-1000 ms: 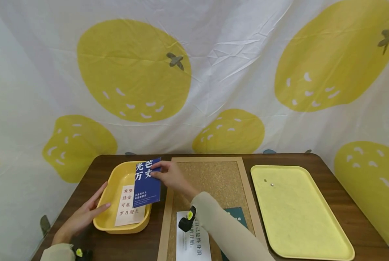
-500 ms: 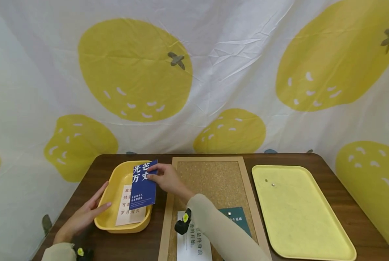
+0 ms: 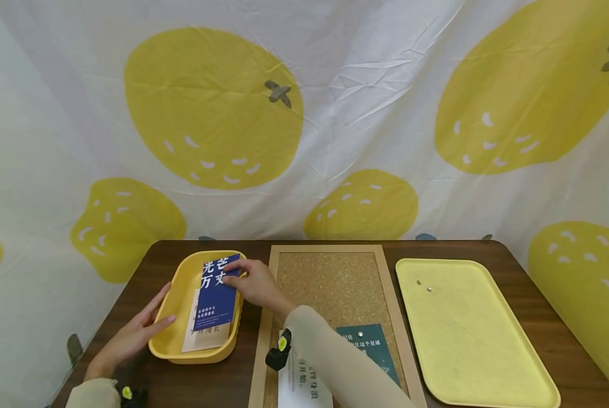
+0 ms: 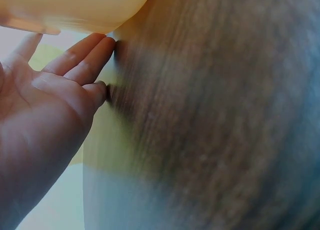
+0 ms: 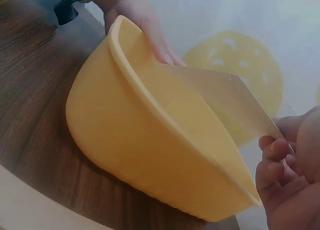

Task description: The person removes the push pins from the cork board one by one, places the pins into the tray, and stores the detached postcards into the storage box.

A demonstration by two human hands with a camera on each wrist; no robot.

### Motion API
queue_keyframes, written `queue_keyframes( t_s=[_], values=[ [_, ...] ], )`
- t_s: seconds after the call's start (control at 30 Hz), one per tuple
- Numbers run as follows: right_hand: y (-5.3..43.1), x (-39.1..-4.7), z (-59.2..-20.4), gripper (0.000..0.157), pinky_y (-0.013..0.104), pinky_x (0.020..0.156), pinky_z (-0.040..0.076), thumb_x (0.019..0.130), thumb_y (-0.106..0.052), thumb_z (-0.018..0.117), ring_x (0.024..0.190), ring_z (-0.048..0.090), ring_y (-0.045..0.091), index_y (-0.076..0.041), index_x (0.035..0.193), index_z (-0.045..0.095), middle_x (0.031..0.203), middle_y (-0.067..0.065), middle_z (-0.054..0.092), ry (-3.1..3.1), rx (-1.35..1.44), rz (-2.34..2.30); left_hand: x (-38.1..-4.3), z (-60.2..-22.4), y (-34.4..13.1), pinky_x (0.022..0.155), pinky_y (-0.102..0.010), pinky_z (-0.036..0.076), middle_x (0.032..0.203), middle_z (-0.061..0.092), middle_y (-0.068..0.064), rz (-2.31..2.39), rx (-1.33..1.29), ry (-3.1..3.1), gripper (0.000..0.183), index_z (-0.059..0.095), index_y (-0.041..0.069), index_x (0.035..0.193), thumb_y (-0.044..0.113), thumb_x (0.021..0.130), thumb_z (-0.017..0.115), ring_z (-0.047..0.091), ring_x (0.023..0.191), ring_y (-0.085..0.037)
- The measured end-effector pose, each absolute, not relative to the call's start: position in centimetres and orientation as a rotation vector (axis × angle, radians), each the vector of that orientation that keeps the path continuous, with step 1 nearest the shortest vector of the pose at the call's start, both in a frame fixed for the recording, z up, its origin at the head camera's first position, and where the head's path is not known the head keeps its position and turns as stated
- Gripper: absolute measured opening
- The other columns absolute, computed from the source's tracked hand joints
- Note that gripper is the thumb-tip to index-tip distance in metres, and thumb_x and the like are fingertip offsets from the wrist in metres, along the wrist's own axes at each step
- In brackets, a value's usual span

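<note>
A yellow plastic basin (image 3: 169, 334) stands at the left of the table. My left hand (image 3: 131, 334) holds its left side, thumb over the rim and fingers along the outer wall; in the left wrist view, those fingers (image 4: 87, 65) are under the basin's edge. My right hand (image 3: 261, 289) pinches a blue card (image 3: 215, 300) with white lettering by its upper right edge. The card is inside the basin's outline, over a pale card (image 3: 207, 337) with dark writing that it partly covers. In the right wrist view, the blue card (image 5: 225, 95) slants up above the rim.
A wood-framed cork board (image 3: 330, 289) lies mid-table, with a white card (image 3: 296, 391) and a dark green card (image 3: 371, 345) on it, partly behind the right sleeve. A pale yellow tray (image 3: 473, 334) at the right bears two small metallic bits (image 3: 429, 289).
My right hand has moved left and slightly down with the blue card, bringing it further over the basin and covering more of the pale card. The left hand stays at the basin.
</note>
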State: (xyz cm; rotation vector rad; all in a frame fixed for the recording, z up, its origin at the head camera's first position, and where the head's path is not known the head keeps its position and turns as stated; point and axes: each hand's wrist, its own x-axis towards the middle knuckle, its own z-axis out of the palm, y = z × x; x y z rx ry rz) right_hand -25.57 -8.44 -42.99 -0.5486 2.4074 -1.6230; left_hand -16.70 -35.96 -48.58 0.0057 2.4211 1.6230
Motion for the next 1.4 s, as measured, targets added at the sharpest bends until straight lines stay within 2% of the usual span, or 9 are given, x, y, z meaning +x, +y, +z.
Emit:
queue_keyframes(
  t_s=[0.13, 0.3, 0.6, 0.9, 1.2, 1.4],
  values=[
    [-8.7, -25.4, -43.1, 0.020, 0.021, 0.054, 0.048, 0.091, -0.018, 0.072, 0.064, 0.057, 0.009, -0.016, 0.111, 0.074, 0.085, -0.001, 0.060, 2.367, -0.508, -1.633, -16.7, -48.5, -35.9, 0.097, -0.027, 0.048, 0.165, -0.003, -0.021, 1.638, 0.020, 2.409, 0.084, -0.003, 0.027, 0.160, 0.026, 0.101, 0.057, 0.020, 0.146, -0.042],
    [-9.0, -25.1, -43.2, 0.022, 0.022, 0.053, 0.050, 0.093, -0.018, 0.071, 0.059, 0.059, 0.011, -0.016, 0.114, 0.073, 0.083, -0.001, 0.062, 2.308, -0.464, -1.639, -16.6, -48.4, -35.8, 0.098, -0.031, 0.050, 0.165, -0.001, -0.022, 1.644, 0.012, 2.396, 0.084, -0.003, 0.027, 0.160, 0.026, 0.101, 0.057, 0.023, 0.145, -0.042],
    [-9.3, -24.7, -43.3, 0.025, 0.024, 0.054, 0.052, 0.092, -0.020, 0.072, 0.062, 0.061, 0.013, -0.018, 0.116, 0.071, 0.083, -0.001, 0.063, 2.292, -0.449, -1.645, -16.7, -48.5, -35.8, 0.098, -0.038, 0.052, 0.165, 0.001, -0.022, 1.658, -0.004, 2.373, 0.085, -0.004, 0.029, 0.160, 0.027, 0.101, 0.057, 0.029, 0.142, -0.042],
    [-9.4, -24.2, -43.6, 0.027, 0.023, 0.053, 0.051, 0.090, -0.018, 0.074, 0.061, 0.060, 0.013, -0.016, 0.117, 0.071, 0.076, 0.000, 0.063, 2.261, -0.493, -1.632, -16.7, -48.5, -35.8, 0.095, -0.032, 0.053, 0.165, 0.001, -0.020, 1.655, -0.019, 2.366, 0.087, -0.004, 0.028, 0.160, 0.029, 0.100, 0.059, 0.033, 0.139, -0.037],
    [-9.5, -24.0, -43.7, 0.031, 0.024, 0.055, 0.051, 0.091, -0.018, 0.073, 0.064, 0.061, 0.013, -0.017, 0.121, 0.069, 0.082, -0.001, 0.061, 2.260, -0.482, -1.595, -16.8, -48.7, -35.9, 0.105, -0.047, 0.046, 0.166, -0.003, -0.018, 1.623, -0.021, 2.388, 0.087, -0.004, 0.028, 0.160, 0.032, 0.100, 0.058, 0.019, 0.146, -0.042],
    [-9.5, -23.9, -43.7, 0.034, 0.023, 0.052, 0.048, 0.090, -0.015, 0.073, 0.062, 0.061, 0.015, -0.015, 0.123, 0.067, 0.079, -0.001, 0.061, 2.274, -0.542, -1.550, -16.8, -48.8, -35.9, 0.104, -0.041, 0.046, 0.166, -0.002, -0.019, 1.654, -0.013, 2.375, 0.085, -0.004, 0.029, 0.160, 0.028, 0.101, 0.057, 0.018, 0.146, -0.041]
  ],
)
